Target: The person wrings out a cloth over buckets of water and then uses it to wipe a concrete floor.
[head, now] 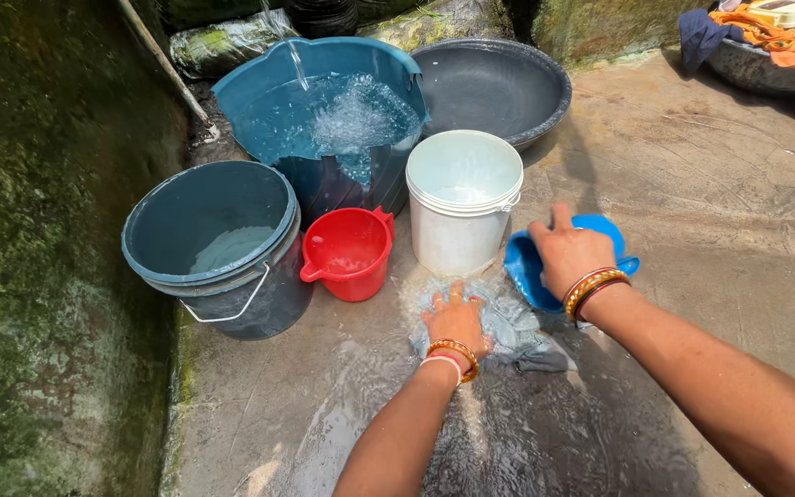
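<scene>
Wet grey cloth (508, 322) lies on soaked concrete floor (692, 202), just in front of white bucket (463, 200). Left hand (455, 319) presses it w/ fingers spread flat. Right hand (568, 253) grips blue mug (531, 269) beside cloth.

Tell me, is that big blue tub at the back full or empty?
Nearly full. The big blue tub holds water close to its rim, and a thin stream pours in, churning bubbles.
</scene>
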